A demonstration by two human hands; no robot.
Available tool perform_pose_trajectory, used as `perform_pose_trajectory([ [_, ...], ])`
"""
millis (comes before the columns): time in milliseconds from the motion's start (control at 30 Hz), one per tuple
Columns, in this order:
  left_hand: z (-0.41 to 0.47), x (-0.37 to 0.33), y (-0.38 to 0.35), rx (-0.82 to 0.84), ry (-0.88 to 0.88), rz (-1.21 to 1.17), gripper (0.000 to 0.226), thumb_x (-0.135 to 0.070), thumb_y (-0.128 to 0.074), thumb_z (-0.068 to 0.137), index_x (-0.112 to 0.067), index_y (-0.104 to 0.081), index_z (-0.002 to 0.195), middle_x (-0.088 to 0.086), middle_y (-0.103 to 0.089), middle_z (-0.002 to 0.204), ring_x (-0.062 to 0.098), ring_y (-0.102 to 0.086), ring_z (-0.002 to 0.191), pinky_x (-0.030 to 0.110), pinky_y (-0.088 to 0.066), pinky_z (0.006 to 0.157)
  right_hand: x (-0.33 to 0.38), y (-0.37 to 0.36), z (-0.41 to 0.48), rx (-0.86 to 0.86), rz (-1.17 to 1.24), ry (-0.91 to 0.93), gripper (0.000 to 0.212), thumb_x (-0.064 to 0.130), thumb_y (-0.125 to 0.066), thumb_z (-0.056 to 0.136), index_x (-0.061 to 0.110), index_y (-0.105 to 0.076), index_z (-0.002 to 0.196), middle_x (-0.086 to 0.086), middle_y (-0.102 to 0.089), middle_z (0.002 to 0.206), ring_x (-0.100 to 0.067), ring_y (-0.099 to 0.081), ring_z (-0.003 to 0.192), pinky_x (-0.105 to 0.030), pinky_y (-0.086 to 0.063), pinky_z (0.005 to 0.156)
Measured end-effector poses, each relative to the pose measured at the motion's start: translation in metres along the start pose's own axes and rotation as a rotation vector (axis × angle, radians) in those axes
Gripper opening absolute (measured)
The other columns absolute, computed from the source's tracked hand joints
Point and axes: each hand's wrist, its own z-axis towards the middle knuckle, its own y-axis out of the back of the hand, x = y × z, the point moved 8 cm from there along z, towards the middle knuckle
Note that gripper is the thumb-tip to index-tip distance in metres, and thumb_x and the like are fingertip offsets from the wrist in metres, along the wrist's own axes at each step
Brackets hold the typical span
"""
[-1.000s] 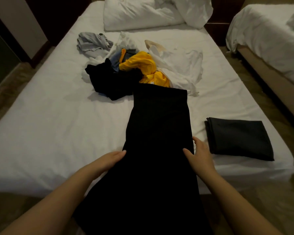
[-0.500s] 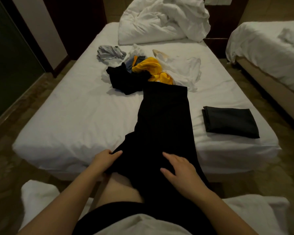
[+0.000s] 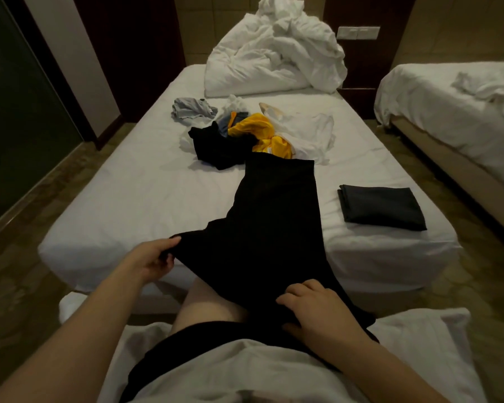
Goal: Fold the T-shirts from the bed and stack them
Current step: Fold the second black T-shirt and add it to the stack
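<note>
Black T-shirt (image 3: 277, 216), frame centre: soft, light, floppy. Left hand (image 3: 152, 261) grip pinches its near corner; right hand (image 3: 317, 311) lies open, flat on hem. Take far corners next, prob.

Long T-shirt (image 3: 277, 216) lengthwise on bed (image 3: 128, 199), near end draped off the edge; folded T-shirt (image 3: 381, 207) right of it; unfolded pile (image 3: 245, 135) behind; rumpled duvet (image 3: 277, 53) at the head

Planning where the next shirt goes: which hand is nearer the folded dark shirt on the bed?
Right. The right hand rests on the black T-shirt, below and left of the folded dark shirt; the left hand grips its far edge, farther away.
</note>
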Motion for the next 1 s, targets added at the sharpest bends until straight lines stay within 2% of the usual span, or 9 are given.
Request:
perform_pose_trajectory([
  [133, 0.006, 0.017, 0.010, -0.053, -0.054, 0.139, 0.023, 0.004, -0.049, 0.092, -0.011, -0.048, 0.075, 0.005, -0.054, 0.048, 0.007, -0.049, 0.030, 0.010, -0.036, 0.032, -0.001, 0.001, 0.000, -0.081, -0.013, 0.006, 0.031, 0.037, -0.045, 0.093, 0.033, -0.056, 0.122, 0.012, -0.054, 0.121, -0.018, -0.046, 0.113, -0.034, -0.041, 0.087],
  [267, 0.006, 0.044, 0.008, -0.050, 0.069, -0.011, 0.018, -0.005, -0.050, 0.094, -0.007, -0.049, 0.076, 0.012, -0.054, 0.060, 0.018, -0.050, 0.058, 0.017, -0.044, 0.033, -0.002, 0.004, 0.000, -0.172, -0.051, -0.014, 0.014, 0.036, -0.057, 0.069, 0.038, -0.069, 0.077, 0.019, -0.063, 0.074, -0.008, -0.061, 0.069, -0.024, -0.045, 0.055],
  [367, -0.004, 0.039, -0.001, -0.049, 0.015, -0.173, 0.011, -0.001, -0.046, 0.095, -0.007, -0.049, 0.087, 0.011, -0.057, 0.053, 0.015, -0.057, 0.045, 0.016, -0.044, 0.033, 0.005, 0.014, -0.002, -0.268, -0.069, 0.018, 0.013, 0.034, -0.054, 0.069, 0.035, -0.067, 0.069, 0.018, -0.061, 0.064, -0.006, -0.060, 0.062, -0.024, -0.036, 0.069],
  [467, -0.015, 0.001, -0.002, -0.120, -0.329, -0.057, 0.032, 0.008, -0.044, 0.092, -0.017, -0.048, 0.113, 0.010, -0.053, 0.076, 0.017, -0.058, 0.056, 0.014, -0.048, 0.041, 0.011, 0.021, -0.004, -0.297, -0.043, 0.045, 0.010, 0.030, -0.061, 0.064, 0.034, -0.066, 0.072, 0.018, -0.061, 0.070, -0.006, -0.060, 0.067, -0.024, -0.036, 0.073],
  [567, -0.026, -0.027, -0.023, -0.131, -0.552, 0.262, 0.022, 0.004, -0.051, 0.089, -0.009, -0.062, 0.104, 0.008, -0.060, 0.084, 0.025, -0.058, 0.082, 0.024, -0.052, 0.064, 0.018, 0.008, 0.002, -0.077, -0.016, 0.068, 0.014, 0.031, -0.055, 0.074, 0.031, -0.064, 0.085, 0.013, -0.060, 0.086, -0.011, -0.058, 0.083, -0.027, -0.044, 0.073],
  [633, -0.031, -0.027, -0.044, -0.114, -0.572, 0.442, 0.022, -0.008, -0.062, 0.085, -0.012, -0.062, 0.106, 0.010, -0.062, 0.103, 0.028, -0.059, 0.097, 0.037, -0.052, 0.082, 0.022, -0.002, 0.006, 0.049, -0.029, 0.117, 0.022, 0.033, -0.045, 0.088, 0.028, -0.057, 0.105, 0.007, -0.055, 0.107, -0.016, -0.050, 0.102, -0.031, -0.037, 0.084],
  [700, -0.036, -0.021, -0.053, -0.204, -0.586, 0.657, 0.045, -0.018, -0.070, 0.079, -0.010, -0.055, 0.120, 0.010, -0.051, 0.122, 0.028, -0.055, 0.107, 0.038, -0.047, 0.094, 0.026, 0.001, 0.011, 0.066, 0.007, 0.109, 0.031, 0.040, -0.044, 0.091, 0.030, -0.047, 0.120, 0.007, -0.050, 0.118, -0.017, -0.047, 0.111, -0.031, -0.035, 0.090],
  [867, -0.044, -0.005, -0.049, -0.348, -0.545, 0.783, 0.058, -0.004, -0.061, 0.078, -0.001, -0.040, 0.132, 0.020, -0.033, 0.135, 0.037, -0.048, 0.111, 0.035, -0.038, 0.097, 0.039, 0.003, 0.046, 0.082, 0.003, 0.072, 0.077, 0.053, -0.052, 0.085, 0.023, -0.018, 0.148, 0.002, -0.030, 0.149, -0.022, -0.030, 0.134, -0.039, -0.027, 0.109],
  [1000, -0.045, -0.010, -0.047, -0.327, -0.600, 0.793, 0.061, -0.002, -0.058, 0.080, -0.003, -0.035, 0.137, 0.019, -0.029, 0.140, 0.036, -0.046, 0.117, 0.037, -0.037, 0.100, 0.053, -0.023, 0.063, 0.209, 0.009, 0.091, 0.075, 0.048, -0.048, 0.091, 0.018, -0.013, 0.150, -0.002, -0.020, 0.155, -0.029, -0.029, 0.135, -0.043, -0.030, 0.109],
])
